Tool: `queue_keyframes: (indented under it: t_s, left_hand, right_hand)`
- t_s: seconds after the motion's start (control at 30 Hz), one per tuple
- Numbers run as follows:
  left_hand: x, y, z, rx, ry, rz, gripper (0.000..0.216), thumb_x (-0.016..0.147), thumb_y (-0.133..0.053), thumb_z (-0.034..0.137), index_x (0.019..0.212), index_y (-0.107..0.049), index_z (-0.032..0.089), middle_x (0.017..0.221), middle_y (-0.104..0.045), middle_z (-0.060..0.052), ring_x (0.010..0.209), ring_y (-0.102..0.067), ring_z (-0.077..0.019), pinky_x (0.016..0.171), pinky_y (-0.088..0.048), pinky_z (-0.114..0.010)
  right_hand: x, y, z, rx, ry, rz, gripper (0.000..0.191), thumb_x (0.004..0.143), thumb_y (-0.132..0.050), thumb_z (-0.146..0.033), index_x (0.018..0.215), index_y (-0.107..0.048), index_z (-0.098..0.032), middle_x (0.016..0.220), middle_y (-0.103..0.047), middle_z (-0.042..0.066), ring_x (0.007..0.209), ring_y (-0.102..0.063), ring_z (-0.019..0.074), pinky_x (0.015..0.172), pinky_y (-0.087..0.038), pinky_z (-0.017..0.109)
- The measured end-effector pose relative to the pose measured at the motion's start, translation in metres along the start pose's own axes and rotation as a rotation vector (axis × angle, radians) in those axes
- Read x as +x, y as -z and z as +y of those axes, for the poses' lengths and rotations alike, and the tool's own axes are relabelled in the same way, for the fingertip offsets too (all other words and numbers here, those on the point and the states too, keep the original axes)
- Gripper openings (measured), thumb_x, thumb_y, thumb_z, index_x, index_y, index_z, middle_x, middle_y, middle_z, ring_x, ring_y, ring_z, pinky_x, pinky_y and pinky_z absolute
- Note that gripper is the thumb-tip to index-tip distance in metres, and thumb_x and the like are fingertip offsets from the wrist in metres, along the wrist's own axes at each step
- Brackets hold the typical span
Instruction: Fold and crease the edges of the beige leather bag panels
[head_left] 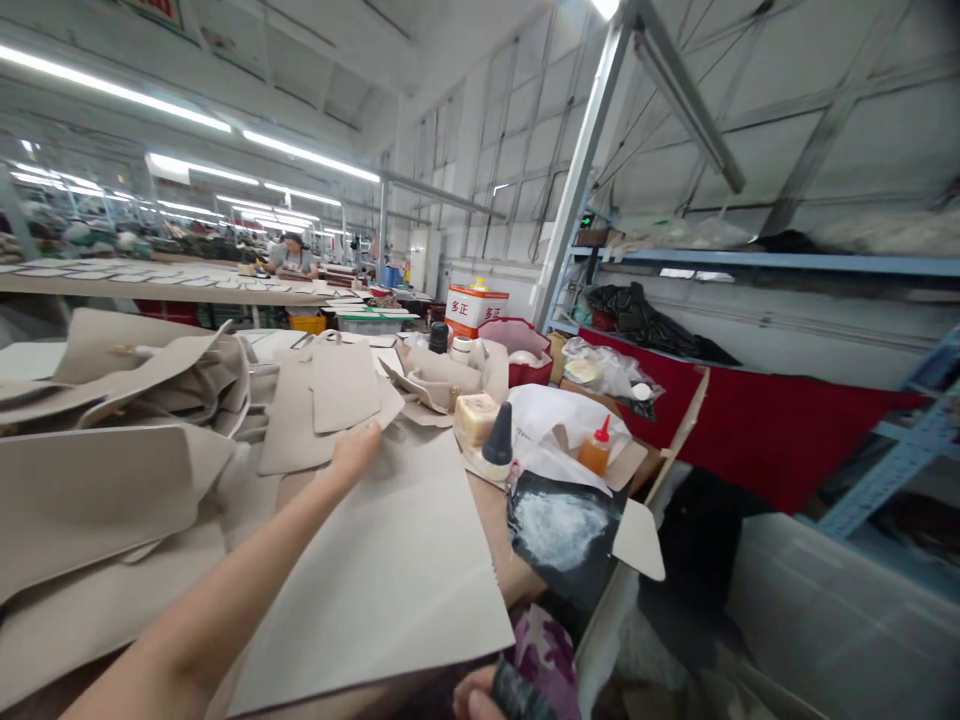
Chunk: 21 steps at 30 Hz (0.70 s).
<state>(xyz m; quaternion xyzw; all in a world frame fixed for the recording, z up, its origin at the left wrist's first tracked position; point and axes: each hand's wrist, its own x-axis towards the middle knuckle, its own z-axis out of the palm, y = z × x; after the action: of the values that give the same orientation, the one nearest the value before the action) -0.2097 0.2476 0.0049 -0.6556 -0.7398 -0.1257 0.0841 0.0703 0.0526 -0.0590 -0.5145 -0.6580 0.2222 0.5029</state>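
Note:
My left hand (pixel 358 448) reaches forward over the worktable, its fingers closed at the far left corner of a large off-white sheet (pixel 397 570). That sheet spreads toward me, its near edge close to my body. Just beyond the fingers lie flat beige panels (pixel 345 388). Low in the view, my right hand (pixel 477 696) shows only in part, with curled fingers below the sheet's near edge. Dark fabric (pixel 525 692) and purple patterned cloth (pixel 546 645) are right beside it. Whatever those fingers hold, if anything, is hidden.
Beige bag pieces (pixel 127 480) pile up at left. A dark cone-tipped bottle (pixel 498 440), a pale yellow block (pixel 475 418) and a red-capped bottle with amber liquid (pixel 595 450) stand right of the sheet. A white-smeared black pad (pixel 562 530) lies nearer. One person (pixel 292 258) works farther back.

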Motion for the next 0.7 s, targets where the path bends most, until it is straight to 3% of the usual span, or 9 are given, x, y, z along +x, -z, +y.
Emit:
queue_keyframes:
  t_s: [0.1,0.23,0.3,0.4,0.47,0.6,0.7]
  left_hand:
    - [-0.047,0.026,-0.023,0.037,-0.068,0.053,0.032,0.088,-0.036,0.009,0.116,-0.051,0.014,0.104,-0.063,-0.012,0.093,-0.061,-0.0223,0.078,-0.049,-0.037]
    - [-0.131,0.043,-0.043,0.064,-0.130,0.092,0.046,0.080,-0.032,0.003,0.121,-0.049,0.014,0.120,-0.058,-0.013,0.099,-0.060,-0.0266,0.081,-0.050,-0.039]
    - [-0.168,0.042,-0.047,0.045,-0.201,0.145,0.046,0.077,-0.032,0.004,0.116,-0.054,0.015,0.117,-0.061,-0.012,0.098,-0.062,-0.0249,0.082,-0.051,-0.036]
    - [-0.213,0.036,-0.042,-0.007,-0.416,0.357,0.045,0.076,-0.033,0.007,0.113,-0.056,0.015,0.107,-0.066,-0.012,0.090,-0.065,-0.0228,0.078,-0.053,-0.033]
    - [-0.237,0.031,-0.034,-0.038,-0.504,0.435,0.047,0.076,-0.034,0.008,0.119,-0.051,0.015,0.107,-0.066,-0.011,0.091,-0.065,-0.0217,0.078,-0.053,-0.031]
    - [-0.273,0.011,-0.020,-0.066,-0.559,0.429,0.051,0.079,-0.034,0.009,0.129,-0.043,0.016,0.110,-0.065,-0.009,0.097,-0.062,-0.0192,0.080,-0.051,-0.027]
    - [-0.286,-0.008,-0.018,-0.043,-0.573,0.385,0.051,0.079,-0.031,0.006,0.126,-0.046,0.019,0.111,-0.065,-0.007,0.097,-0.062,-0.0180,0.079,-0.051,-0.026]
  right_hand:
    - [-0.001,-0.015,0.002,0.238,-0.152,-0.105,0.032,0.081,-0.054,-0.053,0.086,-0.062,-0.022,0.074,-0.064,0.003,0.065,-0.062,0.0157,0.047,-0.050,0.025]
    - [0.012,-0.032,-0.007,0.927,-0.596,-0.245,0.043,0.063,-0.072,-0.054,0.085,-0.062,-0.018,0.082,-0.065,0.006,0.067,-0.064,0.0169,0.058,-0.053,0.029]
    - [0.019,-0.039,-0.015,1.093,-0.707,-0.242,0.047,0.056,-0.078,-0.049,0.085,-0.061,-0.017,0.083,-0.064,0.005,0.067,-0.064,0.0164,0.058,-0.051,0.028]
    - [0.024,-0.049,-0.024,1.138,-0.764,-0.265,0.050,0.057,-0.077,-0.051,0.087,-0.059,-0.016,0.083,-0.064,0.006,0.068,-0.063,0.0171,0.058,-0.050,0.028]
    - [0.025,-0.055,-0.027,1.136,-0.791,-0.309,0.050,0.060,-0.073,-0.053,0.090,-0.058,-0.015,0.086,-0.063,0.007,0.068,-0.063,0.0174,0.057,-0.049,0.028]
    - [0.031,-0.067,-0.027,1.076,-0.751,-0.396,0.049,0.067,-0.064,-0.056,0.094,-0.056,-0.016,0.090,-0.062,0.008,0.068,-0.061,0.0157,0.056,-0.047,0.027]
    - [0.039,-0.080,-0.026,1.024,-0.668,-0.453,0.046,0.066,-0.062,-0.057,0.087,-0.056,-0.017,0.078,-0.063,0.005,0.057,-0.056,0.0132,0.052,-0.045,0.026]
